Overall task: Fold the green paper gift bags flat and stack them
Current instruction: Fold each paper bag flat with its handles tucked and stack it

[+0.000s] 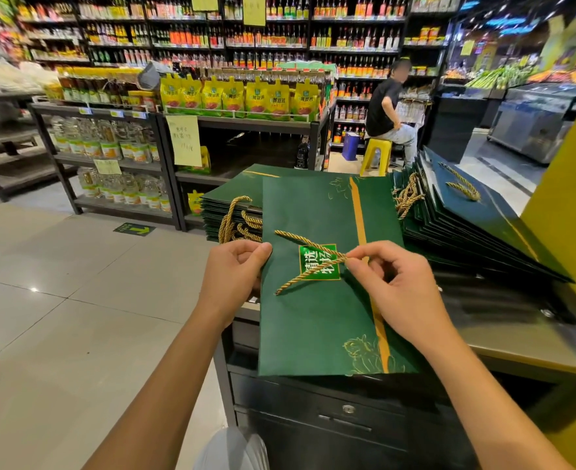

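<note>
- Shelves of bottles (pixel 245 35) fill the upper part of the frame, with a lower rack of yellow pouches (pixel 232 96) in front of them at upper centre.
- A pale tiled floor (pixel 59 300) takes the left side, down to the lower left corner.
- A dark cabinet (pixel 330 435) with a small round lock (pixel 348 409) stands at lower centre, and the bags lie on its top.
- One green gift bag (pixel 313 317) lies flat in the middle of the frame, its gold stripe running top to bottom and its near edge overhanging the cabinet front.
- A fanned pile of flat bags (pixel 466 232) slopes away at centre right — just beside the middle bag.
- A neater stack of bags (pixel 225 201) sits behind the middle bag's upper left corner, cords hanging off its side.
- The right hand (pixel 398 293) pinches the gold cord handle (pixel 300 239) between thumb and forefinger, the other fingers curled.
- The left hand (pixel 232 276) grips the bag's left edge, thumb on top, fingers tucked under.
- A person in black (pixel 386 110) sits on a yellow stool (pixel 376 154) at upper right.
- A bright green label (pixel 308 266) lies under the cord — at the bag's centre.
</note>
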The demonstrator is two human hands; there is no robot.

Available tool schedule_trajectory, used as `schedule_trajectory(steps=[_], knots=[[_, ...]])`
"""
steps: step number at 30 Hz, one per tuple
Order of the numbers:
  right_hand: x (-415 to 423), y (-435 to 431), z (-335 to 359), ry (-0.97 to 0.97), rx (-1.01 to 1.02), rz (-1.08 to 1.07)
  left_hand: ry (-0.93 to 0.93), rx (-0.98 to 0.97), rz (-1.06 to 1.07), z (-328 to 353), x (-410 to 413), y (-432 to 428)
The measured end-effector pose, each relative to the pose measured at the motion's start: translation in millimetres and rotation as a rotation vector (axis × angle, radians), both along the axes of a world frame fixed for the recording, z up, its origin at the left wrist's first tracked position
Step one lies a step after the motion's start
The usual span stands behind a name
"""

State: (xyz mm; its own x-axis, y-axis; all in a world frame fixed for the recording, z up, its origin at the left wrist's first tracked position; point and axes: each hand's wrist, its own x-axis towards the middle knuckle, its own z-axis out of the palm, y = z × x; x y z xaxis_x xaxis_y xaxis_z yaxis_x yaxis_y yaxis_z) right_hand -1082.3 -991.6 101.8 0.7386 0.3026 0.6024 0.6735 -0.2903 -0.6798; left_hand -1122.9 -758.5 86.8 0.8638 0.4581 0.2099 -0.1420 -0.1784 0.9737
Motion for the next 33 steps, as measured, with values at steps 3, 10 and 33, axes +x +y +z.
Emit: schedule_trajectory(steps=[3, 10, 33], knots=[[7, -11, -4, -0.054, -0.149, -0.120, 0.003, 0.018, 0.003, 0, 0, 0], [5, -33, -19, 0.078, -0.218, -0.394, -0.054, 0.101, 0.075, -6, 1, -5], [7, -59, 90, 0.285, 0.144, -0.209, -0.127, -0.011, -0.158, 114, 7, -14]])
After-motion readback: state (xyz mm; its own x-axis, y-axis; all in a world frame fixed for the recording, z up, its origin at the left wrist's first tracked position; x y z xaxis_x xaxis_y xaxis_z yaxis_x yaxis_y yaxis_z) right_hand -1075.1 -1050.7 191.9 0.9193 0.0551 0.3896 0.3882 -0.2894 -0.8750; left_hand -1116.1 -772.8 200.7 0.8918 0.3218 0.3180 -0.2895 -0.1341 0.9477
